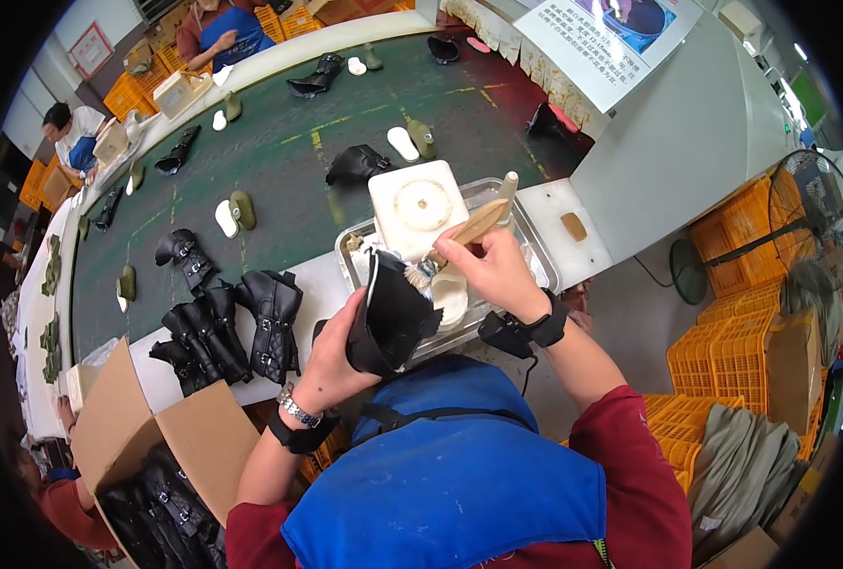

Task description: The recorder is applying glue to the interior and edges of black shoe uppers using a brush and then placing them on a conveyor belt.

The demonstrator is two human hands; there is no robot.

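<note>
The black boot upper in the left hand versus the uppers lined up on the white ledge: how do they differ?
The held boot upper is lifted and tilted in the left hand, its opening facing the brush in the right hand. The uppers on the ledge lie flat, side by side, untouched. All are black, and the ledge ones show buckled straps.

Black boots (250, 327) beside cardboard box (170, 431), orange crates (725, 356).

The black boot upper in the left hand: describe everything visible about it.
The black boot upper looks like matte leather or imitation leather, soft and folded, with its open inside turned up. The left hand grips its lower left edge and holds it tilted above the metal tray. The right hand presses a wooden-handled brush at its upper right edge.
</note>
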